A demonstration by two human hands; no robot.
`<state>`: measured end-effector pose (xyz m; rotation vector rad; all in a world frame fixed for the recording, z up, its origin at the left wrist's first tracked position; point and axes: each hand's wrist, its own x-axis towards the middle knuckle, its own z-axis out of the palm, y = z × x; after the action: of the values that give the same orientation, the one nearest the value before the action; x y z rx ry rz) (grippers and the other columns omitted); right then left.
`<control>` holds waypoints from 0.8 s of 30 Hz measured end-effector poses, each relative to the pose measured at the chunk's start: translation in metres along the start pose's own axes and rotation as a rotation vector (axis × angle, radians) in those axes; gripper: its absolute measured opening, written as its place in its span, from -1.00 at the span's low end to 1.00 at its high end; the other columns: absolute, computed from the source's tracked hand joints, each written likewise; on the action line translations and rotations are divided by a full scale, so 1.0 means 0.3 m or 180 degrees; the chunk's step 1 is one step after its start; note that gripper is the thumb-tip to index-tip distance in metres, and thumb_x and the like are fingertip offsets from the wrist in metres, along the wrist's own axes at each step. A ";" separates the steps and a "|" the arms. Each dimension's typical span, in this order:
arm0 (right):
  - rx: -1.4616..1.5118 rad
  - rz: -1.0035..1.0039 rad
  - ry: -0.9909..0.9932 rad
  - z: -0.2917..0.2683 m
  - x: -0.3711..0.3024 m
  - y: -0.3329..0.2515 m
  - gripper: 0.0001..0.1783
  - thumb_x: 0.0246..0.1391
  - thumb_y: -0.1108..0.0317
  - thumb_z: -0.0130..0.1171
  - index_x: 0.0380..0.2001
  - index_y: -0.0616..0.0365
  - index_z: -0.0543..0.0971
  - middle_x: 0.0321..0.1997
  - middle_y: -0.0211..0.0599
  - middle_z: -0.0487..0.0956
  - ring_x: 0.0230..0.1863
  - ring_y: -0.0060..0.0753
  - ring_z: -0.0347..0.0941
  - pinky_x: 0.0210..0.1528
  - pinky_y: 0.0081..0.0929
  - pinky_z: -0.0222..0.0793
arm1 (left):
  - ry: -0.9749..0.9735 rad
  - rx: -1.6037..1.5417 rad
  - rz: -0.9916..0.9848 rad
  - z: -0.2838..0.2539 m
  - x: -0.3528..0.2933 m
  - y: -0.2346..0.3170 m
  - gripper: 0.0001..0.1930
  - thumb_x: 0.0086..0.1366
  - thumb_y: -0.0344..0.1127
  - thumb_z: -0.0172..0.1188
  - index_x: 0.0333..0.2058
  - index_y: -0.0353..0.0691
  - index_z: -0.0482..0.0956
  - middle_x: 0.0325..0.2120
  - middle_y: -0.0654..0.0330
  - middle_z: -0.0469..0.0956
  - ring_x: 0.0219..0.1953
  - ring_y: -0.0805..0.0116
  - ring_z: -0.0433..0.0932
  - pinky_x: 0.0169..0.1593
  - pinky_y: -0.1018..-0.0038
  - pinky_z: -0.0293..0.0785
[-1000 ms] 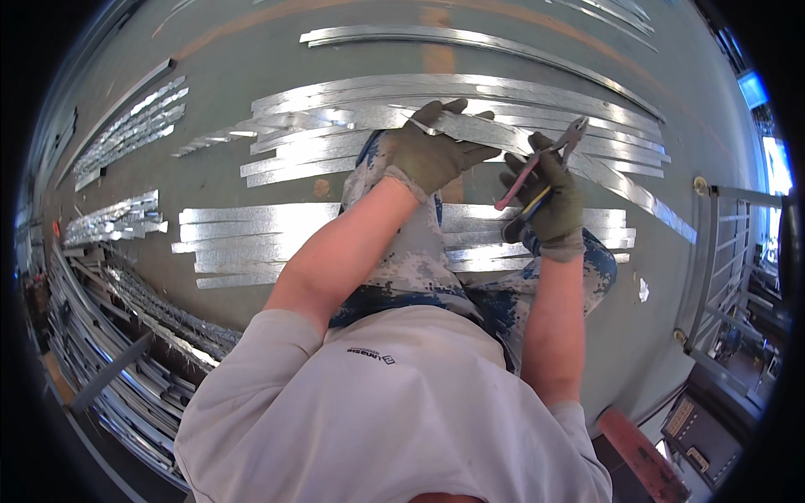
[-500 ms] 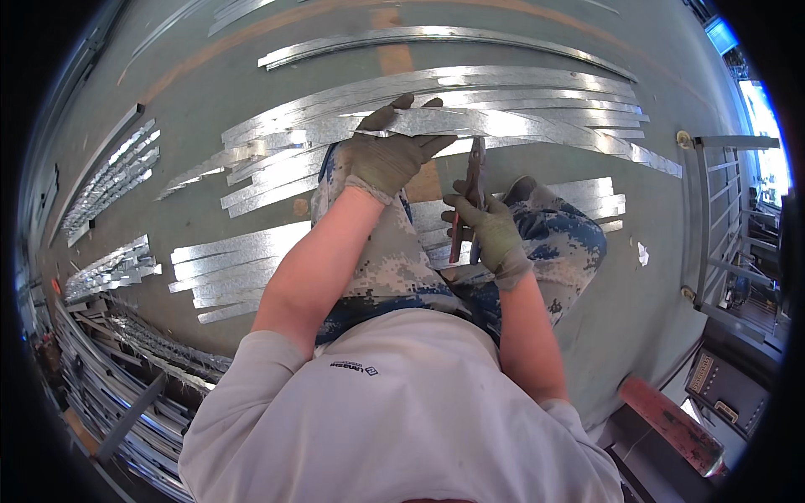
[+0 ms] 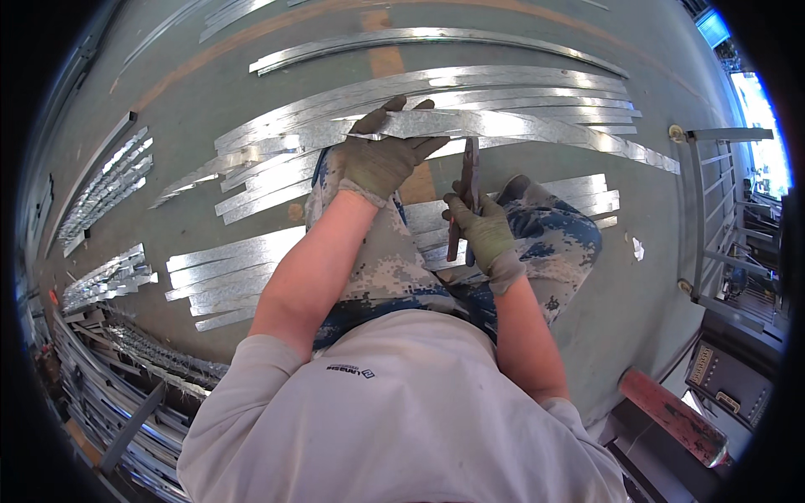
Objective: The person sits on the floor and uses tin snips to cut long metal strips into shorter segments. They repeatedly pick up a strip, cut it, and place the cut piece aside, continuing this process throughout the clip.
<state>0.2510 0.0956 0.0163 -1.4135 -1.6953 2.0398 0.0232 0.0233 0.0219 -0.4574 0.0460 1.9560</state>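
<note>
Metal strip (image 3: pixel 524 126) is sitting grasped in my left hand (image 3: pixel 379 161); my right hand (image 3: pixel 486 230), clutching pliers (image 3: pixel 470 170), is now bringing them within biting reach.

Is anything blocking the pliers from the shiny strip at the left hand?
Nothing visible is in the way. The right hand, gloved in olive green, holds dark metal pliers with a reddish handle, tips up by the near edge of the long, flat, silver metal strip. I can't tell whether they touch.
</note>
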 end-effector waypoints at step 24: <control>0.0541 0.0056 -0.0217 0.026 -0.052 -0.108 -0.27 0.33 0.30 0.39 0.49 0.23 0.43 -0.32 -0.44 0.52 -0.44 -0.57 0.46 -0.41 -0.45 0.44 | -0.0214 0.0008 -0.0102 -0.030 0.009 0.020 -0.60 0.60 -0.34 -0.13 0.28 -0.35 0.47 0.50 -0.44 0.25 0.62 -0.57 0.04 0.64 -0.57 -0.11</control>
<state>0.2398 0.0920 0.0512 -1.3241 -1.4969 2.2061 0.0194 0.0211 0.0115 -0.3881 -0.0019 1.9381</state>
